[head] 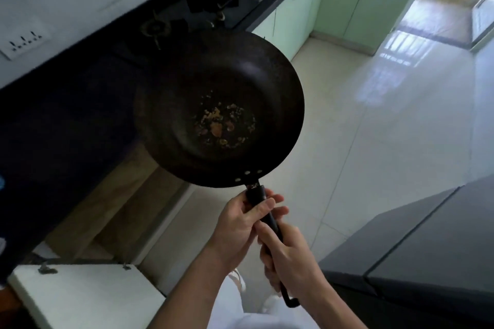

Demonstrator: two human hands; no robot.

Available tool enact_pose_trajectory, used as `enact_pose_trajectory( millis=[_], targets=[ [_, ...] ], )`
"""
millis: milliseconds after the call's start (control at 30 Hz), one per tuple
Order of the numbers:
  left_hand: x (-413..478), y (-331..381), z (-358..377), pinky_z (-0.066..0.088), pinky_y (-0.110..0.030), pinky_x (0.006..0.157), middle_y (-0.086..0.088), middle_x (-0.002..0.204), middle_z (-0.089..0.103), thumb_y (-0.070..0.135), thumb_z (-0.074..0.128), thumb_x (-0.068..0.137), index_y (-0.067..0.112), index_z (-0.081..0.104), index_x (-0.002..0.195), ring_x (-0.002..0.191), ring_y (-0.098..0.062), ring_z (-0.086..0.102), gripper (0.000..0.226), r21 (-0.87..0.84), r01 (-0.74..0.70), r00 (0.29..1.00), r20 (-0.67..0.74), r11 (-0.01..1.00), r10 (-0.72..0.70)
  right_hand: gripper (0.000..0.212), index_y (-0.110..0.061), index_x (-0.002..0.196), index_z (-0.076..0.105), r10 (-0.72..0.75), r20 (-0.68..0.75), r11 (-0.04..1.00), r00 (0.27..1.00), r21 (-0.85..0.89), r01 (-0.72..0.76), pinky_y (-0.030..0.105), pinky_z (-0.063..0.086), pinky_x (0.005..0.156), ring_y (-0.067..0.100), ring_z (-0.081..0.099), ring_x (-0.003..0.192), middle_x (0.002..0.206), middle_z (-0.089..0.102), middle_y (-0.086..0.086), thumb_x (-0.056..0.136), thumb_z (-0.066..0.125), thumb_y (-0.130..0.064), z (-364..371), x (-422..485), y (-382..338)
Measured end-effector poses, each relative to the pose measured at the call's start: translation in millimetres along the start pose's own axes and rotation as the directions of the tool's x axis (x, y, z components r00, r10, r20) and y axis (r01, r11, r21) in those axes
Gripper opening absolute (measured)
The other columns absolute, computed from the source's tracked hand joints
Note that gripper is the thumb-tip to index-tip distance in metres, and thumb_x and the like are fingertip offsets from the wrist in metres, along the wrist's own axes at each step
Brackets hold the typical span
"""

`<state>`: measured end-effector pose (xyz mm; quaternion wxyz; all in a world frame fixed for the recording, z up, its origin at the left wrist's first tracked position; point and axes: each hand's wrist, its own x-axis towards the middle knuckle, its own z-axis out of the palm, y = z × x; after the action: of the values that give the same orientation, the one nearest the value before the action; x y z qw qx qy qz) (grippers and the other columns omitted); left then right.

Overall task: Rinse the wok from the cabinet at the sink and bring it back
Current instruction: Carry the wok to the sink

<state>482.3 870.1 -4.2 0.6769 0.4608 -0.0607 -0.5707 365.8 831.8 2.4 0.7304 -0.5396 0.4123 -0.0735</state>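
I am watching both hands holding the wok (219, 109) out in front of the body, its dark bowl hanging in the air partly over the edge of the dark counter (66, 115) and partly over the pale tiled floor (374, 141). The left hand (240, 224) is gripping the black handle (268, 218) just below the rivets, with its fingers wrapping round from underneath so that the fingertips are showing on the far side. The right hand (288, 259) is clasping the same handle lower down, fingers curling round it, and the two hands are touching. The open side of the wok is facing up towards the camera, and I am seeing a scatter of yellowish crumbs (219, 123) sitting in the bottom (dried bits, though I cannot tell of what). Beyond the rim a gas stove (187, 8) is standing on the counter, with a wall socket (22, 43) on the white wall to the left. Pale green cabinets (294, 21) are running along the far side, a white cabinet door (80, 296) is standing open at the lower left, and a grey surface (427, 248) is filling the lower right.
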Motion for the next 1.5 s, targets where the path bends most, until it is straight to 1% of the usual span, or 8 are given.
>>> enact_pose_trajectory(
  millis=[167, 367, 467, 633, 733, 933, 1133, 1500],
  targets=[
    [51, 44, 17, 0.058, -0.035, 0.08, -0.012, 0.104, 0.074, 0.015, 0.069, 0.079, -0.002, 0.057, 0.113, 0.099, -0.031, 0.072, 0.039, 0.105, -0.006, 0.996, 0.087, 0.994, -0.003, 0.029, -0.004, 0.079, 0.053, -0.085, -0.084, 0.996, 0.993, 0.005, 0.085, 0.026, 0.034, 0.033, 0.016, 0.04, 0.033, 0.051, 0.048, 0.008, 0.101, 0.054, -0.022, -7, 36, -47],
    [136, 84, 30, 0.058, -0.033, 0.076, -0.011, 0.099, 0.075, 0.005, 0.062, 0.091, -0.001, 0.059, 0.109, 0.095, -0.03, 0.073, 0.019, 0.181, 0.053, 0.984, 0.161, 0.982, -0.082, 0.025, -0.005, 0.08, 0.053, -0.056, -0.218, 0.995, 0.974, 0.07, 0.073, 0.027, 0.035, 0.035, 0.017, 0.041, 0.033, 0.05, 0.047, 0.007, 0.102, 0.052, -0.016, -15, 96, -96],
    [177, 103, 38, 0.058, -0.035, 0.077, -0.01, 0.098, 0.076, 0.006, 0.063, 0.092, -0.002, 0.059, 0.11, 0.094, -0.029, 0.074, 0.02, 0.246, 0.084, 0.969, 0.205, 0.966, -0.137, 0.023, -0.006, 0.082, 0.054, -0.052, -0.29, 0.991, 0.956, 0.102, 0.085, 0.028, 0.037, 0.036, 0.018, 0.042, 0.034, 0.05, 0.048, 0.006, 0.102, 0.051, -0.016, -21, 127, -117],
    [236, 125, 55, 0.057, -0.043, 0.087, -0.01, 0.099, 0.075, 0.006, 0.063, 0.092, -0.001, 0.059, 0.11, 0.094, -0.028, 0.073, 0.02, 0.327, 0.119, 0.939, 0.27, 0.937, -0.214, 0.023, -0.003, 0.085, 0.053, -0.038, -0.389, 0.98, 0.92, 0.165, 0.11, 0.027, 0.037, 0.038, 0.017, 0.041, 0.036, 0.052, 0.047, 0.005, 0.102, 0.051, -0.017, -34, 168, -145],
    [270, 129, 74, 0.048, -0.053, 0.097, -0.01, 0.099, 0.075, 0.006, 0.063, 0.092, -0.002, 0.058, 0.111, 0.091, -0.026, 0.073, 0.022, 0.378, 0.137, 0.922, 0.29, 0.916, -0.257, 0.023, -0.005, 0.084, 0.053, -0.038, -0.433, 0.974, 0.9, 0.186, 0.131, 0.027, 0.038, 0.037, 0.017, 0.042, 0.037, 0.052, 0.048, 0.004, 0.103, 0.051, -0.019, -54, 189, -157],
    [351, 124, 129, 0.046, -0.055, 0.101, -0.011, 0.102, 0.074, 0.007, 0.063, 0.092, -0.004, 0.057, 0.115, 0.094, -0.026, 0.073, 0.026, 0.437, 0.15, 0.888, 0.334, 0.887, -0.315, 0.026, -0.006, 0.081, 0.054, -0.043, -0.506, 0.968, 0.862, 0.193, 0.162, 0.026, 0.038, 0.037, 0.018, 0.042, 0.037, 0.053, 0.048, 0.005, 0.102, 0.052, -0.021, -127, 240, -177],
    [447, 105, 208, 0.058, -0.038, 0.087, -0.011, 0.102, 0.074, 0.006, 0.061, 0.092, -0.004, 0.058, 0.114, 0.093, -0.025, 0.072, 0.024, 0.428, 0.184, 0.877, 0.335, 0.885, -0.345, 0.025, -0.005, 0.083, 0.056, -0.054, -0.511, 0.959, 0.858, 0.213, 0.187, 0.026, 0.04, 0.037, 0.018, 0.043, 0.039, 0.055, 0.048, 0.006, 0.102, 0.053, -0.021, -233, 292, -208],
    [597, 96, 352, 0.059, -0.034, 0.086, -0.011, 0.103, 0.073, 0.007, 0.061, 0.093, -0.004, 0.057, 0.119, 0.091, -0.021, 0.072, 0.028, 0.424, 0.223, 0.888, 0.284, 0.878, -0.362, 0.022, -0.007, 0.081, 0.057, -0.007, -0.508, 0.959, 0.861, 0.241, 0.15, 0.028, 0.04, 0.038, 0.015, 0.045, 0.039, 0.052, 0.05, 0.001, 0.1, 0.053, -0.018, -410, 377, -286]
  ],
)
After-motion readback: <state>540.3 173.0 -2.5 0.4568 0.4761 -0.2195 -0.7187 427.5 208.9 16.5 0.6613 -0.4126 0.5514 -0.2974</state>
